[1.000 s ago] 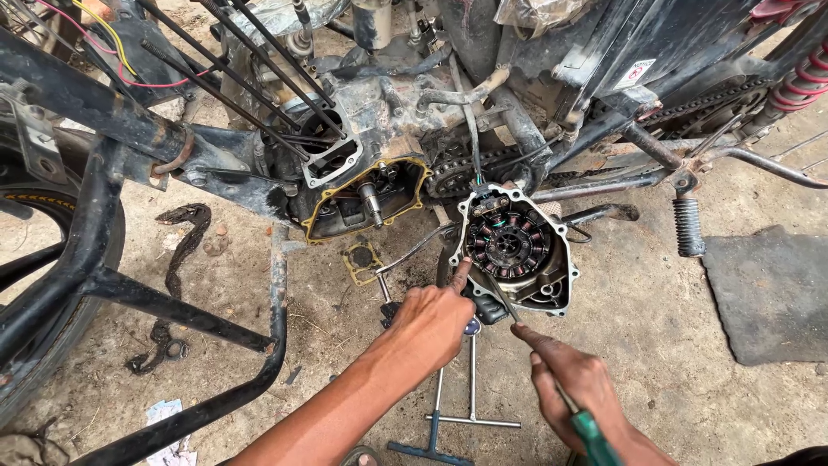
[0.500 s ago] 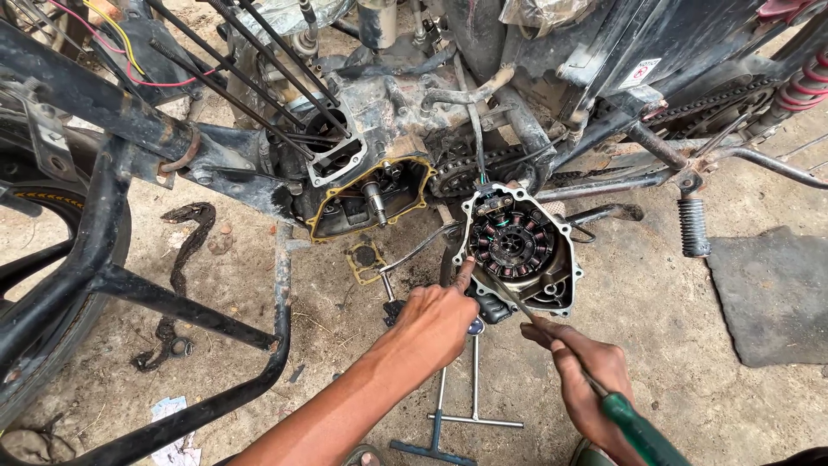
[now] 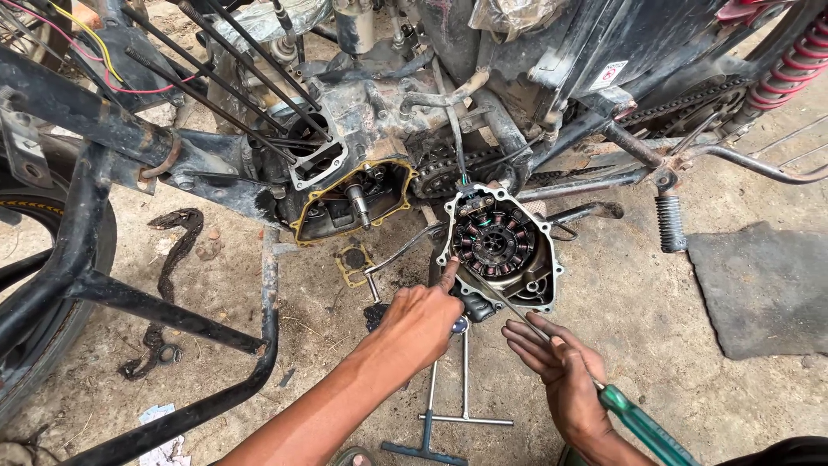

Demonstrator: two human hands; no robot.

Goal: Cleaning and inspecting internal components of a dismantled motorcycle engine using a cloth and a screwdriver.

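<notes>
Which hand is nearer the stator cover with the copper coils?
Left. The left hand touches the stator cover at its lower left edge; the right hand, with a green-handled screwdriver, sits below it.

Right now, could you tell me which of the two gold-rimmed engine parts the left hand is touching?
The loose round stator cover with copper coils, touched by the left hand. The open crankcase, up-left, is still on the engine, untouched.
</notes>
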